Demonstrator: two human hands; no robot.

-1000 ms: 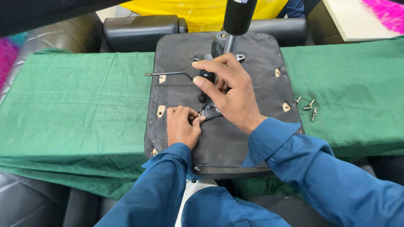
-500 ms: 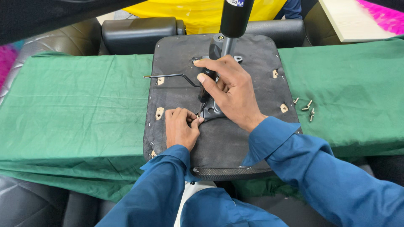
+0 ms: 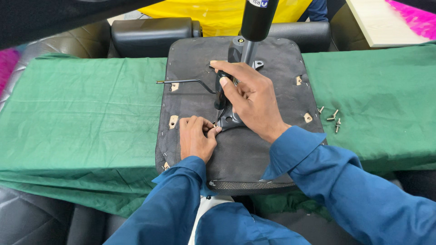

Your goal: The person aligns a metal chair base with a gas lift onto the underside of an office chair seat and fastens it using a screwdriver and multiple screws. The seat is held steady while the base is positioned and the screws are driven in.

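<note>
An upturned black chair seat (image 3: pixel 268 59) lies on the green cloth (image 3: pixel 81 104), with a black metal mechanism plate (image 3: pixel 227 119) on its underside and a gas cylinder (image 3: pixel 255 20) standing up from it. My right hand (image 3: pixel 252 100) grips the black body of the mechanism at the seat's centre. My left hand (image 3: pixel 195 136) is curled at the plate's near left corner, pinching a small fastener against it; the fastener is barely visible. A thin bent lever rod (image 3: pixel 184 81) sticks out to the left.
Several loose bolts (image 3: pixel 332 117) lie on the cloth right of the seat. Black armrests (image 3: pixel 152 31) sit behind the seat. A pale board (image 3: pixel 381 22) is at the top right. Dark leather cushions (image 3: pixel 36 218) show below the cloth.
My right hand has shifted slightly on the mechanism, fingers sliding a little further up it. My left hand stays at the plate's corner.
</note>
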